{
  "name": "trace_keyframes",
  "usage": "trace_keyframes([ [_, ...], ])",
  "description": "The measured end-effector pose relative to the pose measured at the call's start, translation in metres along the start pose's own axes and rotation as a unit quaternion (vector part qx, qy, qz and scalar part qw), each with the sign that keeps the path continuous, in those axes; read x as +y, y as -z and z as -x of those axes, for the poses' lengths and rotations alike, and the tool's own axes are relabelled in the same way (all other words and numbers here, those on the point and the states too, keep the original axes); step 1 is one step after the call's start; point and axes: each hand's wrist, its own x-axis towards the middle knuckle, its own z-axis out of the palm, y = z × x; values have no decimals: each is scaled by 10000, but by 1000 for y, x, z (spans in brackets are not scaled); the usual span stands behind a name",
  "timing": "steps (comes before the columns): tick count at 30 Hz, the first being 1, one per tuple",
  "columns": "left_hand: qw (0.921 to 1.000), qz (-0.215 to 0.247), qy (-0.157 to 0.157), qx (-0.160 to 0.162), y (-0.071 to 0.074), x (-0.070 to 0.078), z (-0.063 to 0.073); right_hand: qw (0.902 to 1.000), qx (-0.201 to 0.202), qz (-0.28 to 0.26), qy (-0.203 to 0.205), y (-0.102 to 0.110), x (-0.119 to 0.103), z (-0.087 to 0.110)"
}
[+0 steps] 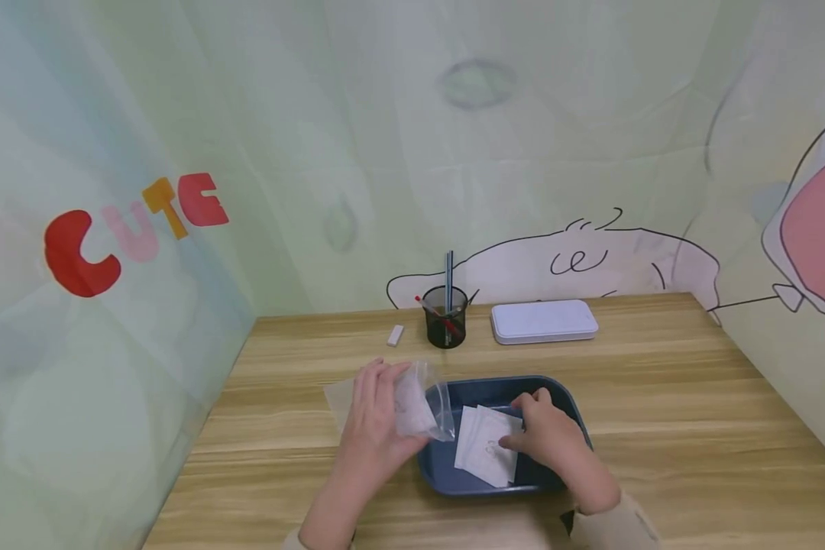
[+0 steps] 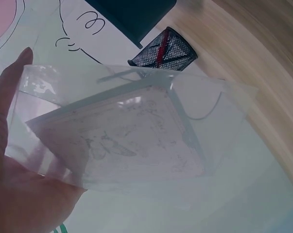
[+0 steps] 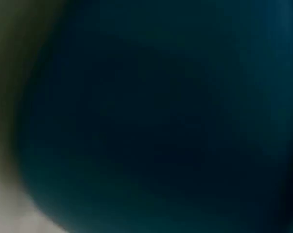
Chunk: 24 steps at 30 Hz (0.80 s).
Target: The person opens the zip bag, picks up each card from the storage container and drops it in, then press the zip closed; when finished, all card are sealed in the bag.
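Grip of left hand (image 1: 374,424) on clear bag (image 1: 419,401), its end toward tray (image 1: 442,467)

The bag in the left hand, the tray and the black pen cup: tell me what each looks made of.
Bag: clear, glossy plastic film; the printed piece inside shows through it.
Tray: probably moulded plastic, dark blue and smooth with rounded corners; coated metal is possible.
Pen cup: likely black-coated metal mesh; its fine grid shows in the left wrist view.

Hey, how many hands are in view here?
2: the left hand, holding a clear bag near the blue tray, and the right hand, at the white packets in that tray.
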Motion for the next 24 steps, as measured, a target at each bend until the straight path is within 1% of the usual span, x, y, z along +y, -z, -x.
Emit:
trace_keyframes([
  [2,10000,7,-13,-4,0,0,0,9999,-123,23,-28,-7,6,-3],
  [6,10000,51,-56,15,-1,0,-1,9999,-97,71,-32,-21,13,-8],
  [10,9999,99,-98,41,-1,0,-1,9997,-124,175,-106,-28,16,-10],
  [19,9998,87,-132,73,-1,0,-1,9998,-64,152,-151,-26,16,-14],
  [24,9999,58,-135,47,-1,0,-1,9997,75,208,-144,-23,17,-16],
])
